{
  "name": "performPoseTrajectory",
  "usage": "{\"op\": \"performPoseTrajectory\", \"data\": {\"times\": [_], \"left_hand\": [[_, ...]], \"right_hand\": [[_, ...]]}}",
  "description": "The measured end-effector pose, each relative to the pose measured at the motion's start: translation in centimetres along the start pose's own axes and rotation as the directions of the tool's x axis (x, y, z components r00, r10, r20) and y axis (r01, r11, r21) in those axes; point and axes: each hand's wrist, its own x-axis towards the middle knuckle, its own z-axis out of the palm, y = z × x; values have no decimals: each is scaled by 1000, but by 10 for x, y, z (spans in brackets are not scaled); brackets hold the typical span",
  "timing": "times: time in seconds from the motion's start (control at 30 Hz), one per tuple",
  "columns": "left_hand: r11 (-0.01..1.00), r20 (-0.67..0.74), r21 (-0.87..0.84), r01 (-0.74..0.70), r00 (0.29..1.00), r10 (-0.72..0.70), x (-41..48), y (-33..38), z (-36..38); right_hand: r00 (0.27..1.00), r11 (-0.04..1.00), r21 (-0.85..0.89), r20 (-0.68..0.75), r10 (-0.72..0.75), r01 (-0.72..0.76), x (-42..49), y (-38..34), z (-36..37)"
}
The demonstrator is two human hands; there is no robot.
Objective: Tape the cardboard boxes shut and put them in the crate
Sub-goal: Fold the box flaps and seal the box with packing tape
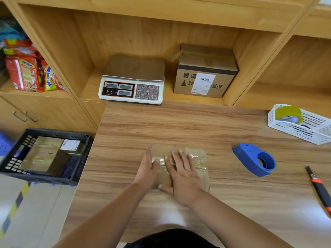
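Right hand (184,174): flat, fingers spread, pressing tape (194,155) onto cardboard box (202,169), table (179,122) centre. Left hand (148,169): straight fingers bracing box's 9 o'clock side, likely against sliding. Tape dispenser (254,161): 3 o'clock, idle. Crate (83,158): 9 o'clock, holding taped boxes (43,153)

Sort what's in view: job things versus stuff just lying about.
Job: small cardboard box, blue tape dispenser, black crate, taped boxes inside it, spare tape roll.
Lying about: scale, snack packets, utility knife, white basket, large labelled box, possibly next.
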Motion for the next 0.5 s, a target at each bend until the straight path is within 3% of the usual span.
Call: {"op": "performPoseTrajectory", "data": {"times": [0.3, 0.43, 0.5], "left_hand": [[999, -23, 6, 39, 999, -38, 0, -4, 2], [998, -31, -31, 52, 998, -53, 0, -5, 3], [997, -28, -52, 51, 998, -52, 1, -4, 3]], "right_hand": [[1000, 993, -121, -5, -17, 16, -12, 15, -1], [995, 994, -62, -18, 93, -94, -23, 19, -1], [998, 997, -22, -4, 69, -69, -20, 14, 1]]}}
